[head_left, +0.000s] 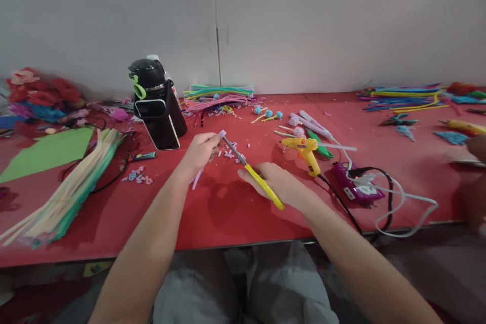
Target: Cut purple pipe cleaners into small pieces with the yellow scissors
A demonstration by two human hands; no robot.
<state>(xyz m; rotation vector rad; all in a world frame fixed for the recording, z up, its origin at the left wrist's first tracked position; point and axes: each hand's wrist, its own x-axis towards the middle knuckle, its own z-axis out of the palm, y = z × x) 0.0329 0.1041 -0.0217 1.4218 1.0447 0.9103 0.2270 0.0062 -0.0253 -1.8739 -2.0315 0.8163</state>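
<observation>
My left hand (204, 150) is closed on a pale lilac strip (197, 178), whose tail hangs below the fingers and whose other end shows above the fingertips. In my right hand (274, 182) is a pair of scissors (264, 187) with yellow handles, fingers wrapped round them. The metal blades point up and left, and their tip meets the strip at my left fingertips. Whether the blades are parted is too small to tell. Small lilac snippets (230, 153) lie on the red table (228, 223) beneath the blades. More cut bits (137, 176) sit in a pile left of my left hand.
A black holder (161, 124) with a bottle stands behind my left hand. Pipe cleaners (72, 187) lie at left. To the right are a yellow glue gun (306, 152), a purple power strip (357, 185) and looping cables. Another person's hand (477, 149) is at the right edge.
</observation>
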